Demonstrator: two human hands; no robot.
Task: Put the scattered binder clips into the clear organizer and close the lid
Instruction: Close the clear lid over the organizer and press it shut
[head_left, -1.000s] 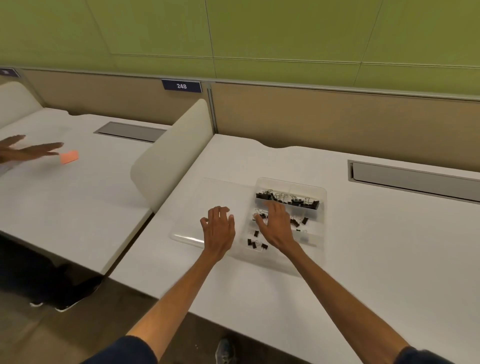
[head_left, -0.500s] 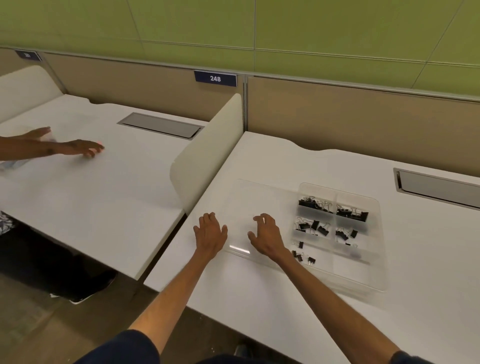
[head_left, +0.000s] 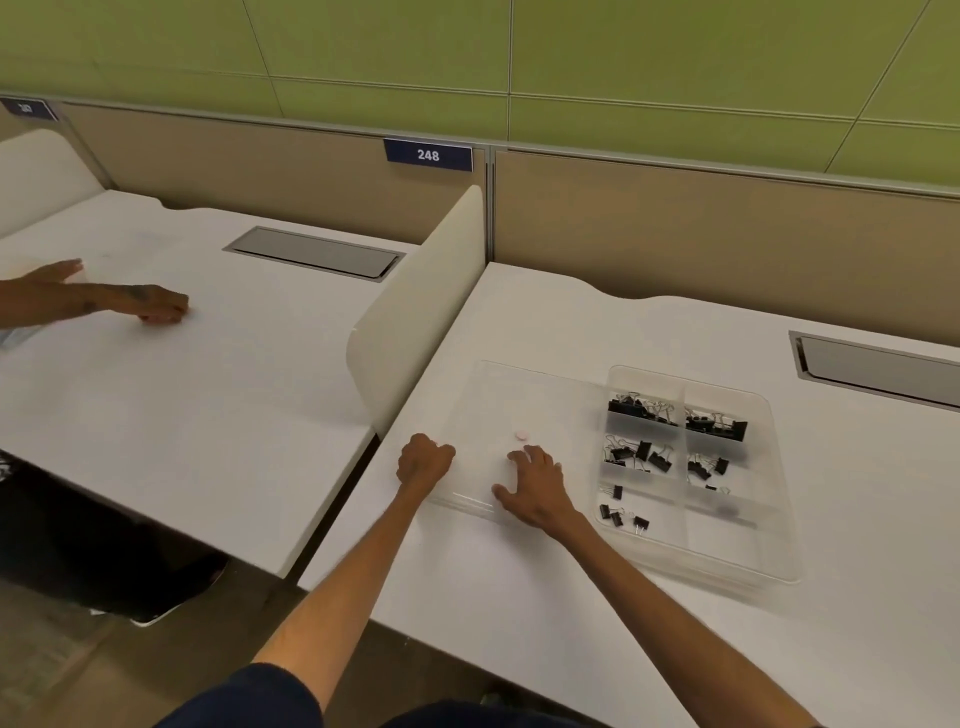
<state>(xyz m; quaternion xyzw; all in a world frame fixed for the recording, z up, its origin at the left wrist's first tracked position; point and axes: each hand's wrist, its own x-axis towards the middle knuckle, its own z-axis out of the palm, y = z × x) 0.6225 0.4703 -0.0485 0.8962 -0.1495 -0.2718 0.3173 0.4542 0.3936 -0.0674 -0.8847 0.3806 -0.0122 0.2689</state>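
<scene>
The clear organizer (head_left: 727, 545) lies open on the white desk, with black binder clips (head_left: 641, 408) in several of its compartments. Its clear lid (head_left: 524, 395) is folded out flat to the left. My left hand (head_left: 425, 460) has its fingers curled at the lid's front left edge and seems to grip it. My right hand (head_left: 532, 488) rests on the lid's front part with fingers spread and the thumb at the front edge. A small pink dot (head_left: 521, 434) sits just beyond its fingertips.
A cream divider panel (head_left: 415, 322) stands just left of the lid. Another person's hand (head_left: 150, 306) rests on the neighbouring desk. A grey cable hatch (head_left: 878, 369) is set in the desk at the back right. The desk's front edge runs close below my hands.
My right hand left the clip compartments and came to rest on the lid. My left hand slid to the lid's left edge and curled its fingers. The view turned left.
</scene>
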